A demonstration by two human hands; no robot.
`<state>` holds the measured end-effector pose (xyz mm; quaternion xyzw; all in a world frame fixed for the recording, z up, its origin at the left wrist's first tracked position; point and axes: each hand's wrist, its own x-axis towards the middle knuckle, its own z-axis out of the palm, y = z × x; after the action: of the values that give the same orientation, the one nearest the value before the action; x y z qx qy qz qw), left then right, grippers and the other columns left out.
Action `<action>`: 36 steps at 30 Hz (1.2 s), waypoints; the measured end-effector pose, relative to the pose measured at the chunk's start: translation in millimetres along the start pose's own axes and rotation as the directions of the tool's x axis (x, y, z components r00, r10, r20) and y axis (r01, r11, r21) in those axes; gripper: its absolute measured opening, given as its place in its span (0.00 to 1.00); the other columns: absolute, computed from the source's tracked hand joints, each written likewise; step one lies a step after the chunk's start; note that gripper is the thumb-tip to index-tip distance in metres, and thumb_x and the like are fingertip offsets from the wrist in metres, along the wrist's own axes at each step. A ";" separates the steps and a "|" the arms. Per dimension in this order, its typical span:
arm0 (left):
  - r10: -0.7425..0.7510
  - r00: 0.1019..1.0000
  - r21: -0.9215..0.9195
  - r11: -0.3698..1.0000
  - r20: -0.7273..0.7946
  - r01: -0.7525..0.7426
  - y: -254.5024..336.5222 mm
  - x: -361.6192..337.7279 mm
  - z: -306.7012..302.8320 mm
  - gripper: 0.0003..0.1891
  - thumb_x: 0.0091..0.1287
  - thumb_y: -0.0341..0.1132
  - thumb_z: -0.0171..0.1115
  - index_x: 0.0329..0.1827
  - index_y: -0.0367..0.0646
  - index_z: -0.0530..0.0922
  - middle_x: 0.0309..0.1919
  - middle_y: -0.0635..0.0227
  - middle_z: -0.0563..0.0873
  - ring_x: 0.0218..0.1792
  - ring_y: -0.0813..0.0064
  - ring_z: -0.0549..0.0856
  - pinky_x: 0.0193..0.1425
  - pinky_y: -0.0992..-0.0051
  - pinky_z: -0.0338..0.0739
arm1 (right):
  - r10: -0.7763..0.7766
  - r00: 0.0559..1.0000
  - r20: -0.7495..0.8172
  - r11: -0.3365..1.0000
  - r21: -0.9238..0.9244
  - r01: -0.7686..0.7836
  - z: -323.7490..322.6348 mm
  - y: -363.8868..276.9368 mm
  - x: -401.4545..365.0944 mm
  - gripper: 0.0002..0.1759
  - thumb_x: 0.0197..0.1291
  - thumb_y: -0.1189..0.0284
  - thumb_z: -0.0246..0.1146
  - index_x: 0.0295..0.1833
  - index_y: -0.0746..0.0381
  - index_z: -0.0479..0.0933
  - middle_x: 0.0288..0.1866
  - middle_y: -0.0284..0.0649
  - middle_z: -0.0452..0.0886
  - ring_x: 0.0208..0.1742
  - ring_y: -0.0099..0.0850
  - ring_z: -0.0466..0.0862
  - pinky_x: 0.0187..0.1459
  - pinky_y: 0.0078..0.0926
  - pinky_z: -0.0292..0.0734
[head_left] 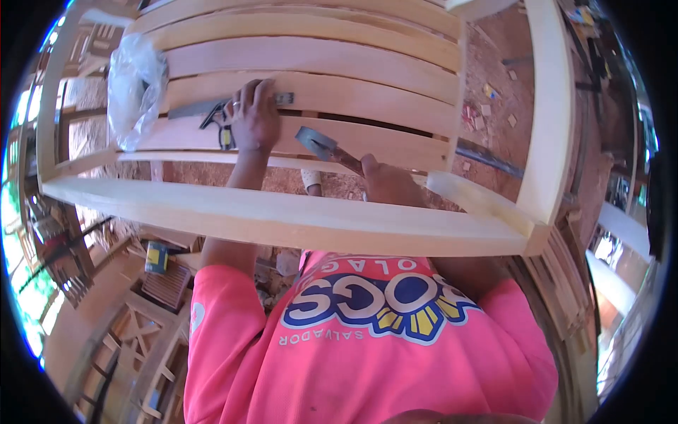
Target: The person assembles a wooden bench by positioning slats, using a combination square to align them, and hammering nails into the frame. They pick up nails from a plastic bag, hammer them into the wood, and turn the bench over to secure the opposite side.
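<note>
A slatted wooden frame (pixel 311 60) of pale boards stretches across the far part of the scene, its slats running from left to right with narrow dark gaps between them. The person's right hand (pixel 388 182) is closed around the wooden handle of a hammer (pixel 326 148), whose metal head points left and toward the far side, above the nearer slats, right of the other hand. The left hand (pixel 254 119) lies back upward over the slats, fingers bent over a flat metal strip (pixel 189 109) that shows on both sides of it; whether the fingers grip it or only press on it cannot be told. Just left of that hand, beside the strip, is a black-and-yellow tool (pixel 226 137), its exact kind unclear. A clear plastic bag (pixel 131 95) sits crumpled at the left end of the slats. A thick near rail (pixel 282 218) crosses in front of both forearms, which pass beneath it, and the pink shirt (pixel 395 374) fills the near middle. On the right, small wood scraps (pixel 486 110) lie scattered on the reddish-brown ground (pixel 487 152). At near left stands a blue-and-yellow can (pixel 157 258), close to more wooden pieces (pixel 138 332).
</note>
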<state>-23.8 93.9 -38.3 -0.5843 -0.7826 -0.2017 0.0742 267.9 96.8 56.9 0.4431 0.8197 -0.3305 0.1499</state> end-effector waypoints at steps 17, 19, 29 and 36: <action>0.005 1.000 0.025 1.000 -0.006 -0.004 -2.8 0.0 1.6 0.13 0.73 0.38 0.61 0.58 0.59 0.83 0.53 0.69 0.86 0.58 0.56 0.83 0.60 0.51 0.71 | 0.022 0.999 -0.034 0.956 0.294 -0.011 20.5 -1.4 -15.9 0.19 0.71 0.58 0.66 0.48 0.65 0.79 0.36 0.53 0.86 0.39 0.50 0.89 0.42 0.46 0.82; -0.004 1.000 0.003 1.000 -0.011 0.004 0.8 -1.3 -1.8 0.13 0.73 0.39 0.61 0.58 0.59 0.83 0.53 0.69 0.85 0.57 0.56 0.83 0.60 0.51 0.71 | -0.035 0.993 -0.110 0.977 0.204 0.057 34.4 6.5 -11.6 0.18 0.72 0.59 0.66 0.49 0.66 0.79 0.36 0.54 0.86 0.40 0.49 0.89 0.43 0.45 0.82; -0.029 0.987 -0.064 0.998 -0.158 0.019 -6.5 -6.7 16.4 0.15 0.73 0.44 0.61 0.61 0.57 0.82 0.54 0.67 0.85 0.60 0.57 0.83 0.64 0.51 0.71 | -0.279 0.710 -0.647 0.899 0.084 0.430 32.8 -15.9 -9.0 0.22 0.74 0.67 0.62 0.64 0.72 0.74 0.44 0.58 0.85 0.45 0.50 0.88 0.50 0.46 0.81; -0.050 0.978 -0.120 0.992 -0.204 0.026 -5.9 -8.3 28.6 0.16 0.71 0.45 0.63 0.59 0.56 0.82 0.53 0.66 0.85 0.60 0.56 0.83 0.64 0.50 0.71 | -0.021 0.921 -0.389 0.998 0.046 0.042 36.9 0.5 9.2 0.20 0.71 0.65 0.64 0.57 0.69 0.71 0.39 0.66 0.84 0.47 0.64 0.87 0.51 0.51 0.81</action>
<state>-23.4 96.7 -68.5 -0.5484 -0.7685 -0.3081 0.1171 261.4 77.8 24.6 0.4904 0.8311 -0.2602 -0.0328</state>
